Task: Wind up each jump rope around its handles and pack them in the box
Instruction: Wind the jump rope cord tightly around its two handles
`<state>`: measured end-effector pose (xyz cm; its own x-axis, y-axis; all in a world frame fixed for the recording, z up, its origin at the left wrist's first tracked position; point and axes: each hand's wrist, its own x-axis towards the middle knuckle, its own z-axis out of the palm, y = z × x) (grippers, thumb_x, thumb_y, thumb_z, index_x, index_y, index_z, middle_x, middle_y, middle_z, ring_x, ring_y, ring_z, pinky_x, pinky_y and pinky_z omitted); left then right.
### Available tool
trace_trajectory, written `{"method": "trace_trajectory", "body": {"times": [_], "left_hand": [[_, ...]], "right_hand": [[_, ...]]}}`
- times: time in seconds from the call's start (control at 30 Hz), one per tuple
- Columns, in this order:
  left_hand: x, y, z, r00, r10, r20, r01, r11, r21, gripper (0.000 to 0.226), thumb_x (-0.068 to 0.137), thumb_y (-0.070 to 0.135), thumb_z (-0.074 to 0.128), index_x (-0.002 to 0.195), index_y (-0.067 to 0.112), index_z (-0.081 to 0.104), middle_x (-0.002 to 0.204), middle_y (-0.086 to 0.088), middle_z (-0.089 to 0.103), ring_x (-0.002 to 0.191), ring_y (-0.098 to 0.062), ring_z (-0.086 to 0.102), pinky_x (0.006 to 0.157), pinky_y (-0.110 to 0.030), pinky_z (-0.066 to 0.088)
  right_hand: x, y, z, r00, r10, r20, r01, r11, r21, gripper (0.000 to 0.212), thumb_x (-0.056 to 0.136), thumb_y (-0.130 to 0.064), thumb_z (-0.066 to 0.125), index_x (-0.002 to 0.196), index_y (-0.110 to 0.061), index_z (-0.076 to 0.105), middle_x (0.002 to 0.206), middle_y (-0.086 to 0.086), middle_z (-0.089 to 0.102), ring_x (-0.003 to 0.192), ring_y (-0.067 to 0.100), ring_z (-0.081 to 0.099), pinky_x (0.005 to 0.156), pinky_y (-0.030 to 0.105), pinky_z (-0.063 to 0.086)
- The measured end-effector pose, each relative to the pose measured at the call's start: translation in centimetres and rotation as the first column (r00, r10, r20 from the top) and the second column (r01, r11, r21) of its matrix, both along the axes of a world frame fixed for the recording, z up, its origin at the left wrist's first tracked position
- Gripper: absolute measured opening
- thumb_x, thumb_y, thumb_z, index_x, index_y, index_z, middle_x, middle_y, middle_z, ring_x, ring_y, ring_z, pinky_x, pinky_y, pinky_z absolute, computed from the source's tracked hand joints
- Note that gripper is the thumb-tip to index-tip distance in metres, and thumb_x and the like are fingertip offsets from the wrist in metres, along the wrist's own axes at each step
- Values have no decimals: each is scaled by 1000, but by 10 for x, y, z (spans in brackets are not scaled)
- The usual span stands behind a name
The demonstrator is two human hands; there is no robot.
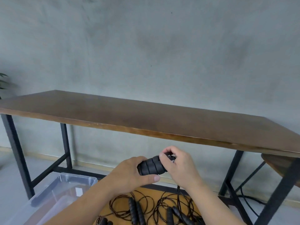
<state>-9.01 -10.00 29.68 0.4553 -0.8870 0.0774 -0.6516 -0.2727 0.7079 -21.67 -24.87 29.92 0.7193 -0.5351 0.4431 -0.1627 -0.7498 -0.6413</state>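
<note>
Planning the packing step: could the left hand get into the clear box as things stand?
Probably yes, once freed. The left hand grips the black handles together with the right hand. The clear box sits lidless, low on its left, with nothing between.
</note>
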Motion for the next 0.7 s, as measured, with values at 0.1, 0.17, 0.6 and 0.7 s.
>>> {"method": "trace_trajectory", "body": {"times": [0.1, 0.17, 0.6, 0.7], "left_hand": [[18, 4, -10, 996, -33, -77, 34, 999, 19, 59, 70, 75, 66, 117, 41, 54, 100, 13, 66, 91, -4, 61, 77, -17, 47], [26, 6, -17, 988, -54, -142, 58, 998, 17, 60, 70, 75, 67, 118, 41, 54, 100, 13, 67, 91, -2, 62, 79, -18, 49], [52, 6, -22, 985, -143, -94, 148, 988, 45, 47, 80, 60, 70, 118, 37, 53, 102, 14, 63, 93, -3, 59, 78, -18, 48], [45, 3, -21, 986, -157, -62, 159, 986, 39, 50, 81, 64, 66, 120, 37, 52, 102, 13, 63, 93, -3, 59, 79, -18, 48]], "right_hand": [[15, 6, 0, 998, -34, 47, 35, 999, -18, 10, 91, -33, 58, 94, -26, 65, 89, -10, 63, 89, 6, 58, 68, 20, 56], [22, 8, -2, 999, -38, 39, 39, 999, -19, 9, 91, -31, 59, 93, -26, 66, 88, -11, 64, 88, 6, 58, 66, 18, 55], [49, 12, 3, 973, -217, -80, 227, 824, 520, 48, 104, -50, 27, 98, -25, 67, 95, -7, 64, 92, 6, 57, 68, 22, 44], [48, 10, 4, 957, -286, -51, 273, 825, 494, 50, 105, -45, 30, 86, -20, 69, 88, -3, 66, 88, 12, 59, 69, 25, 46]]}}
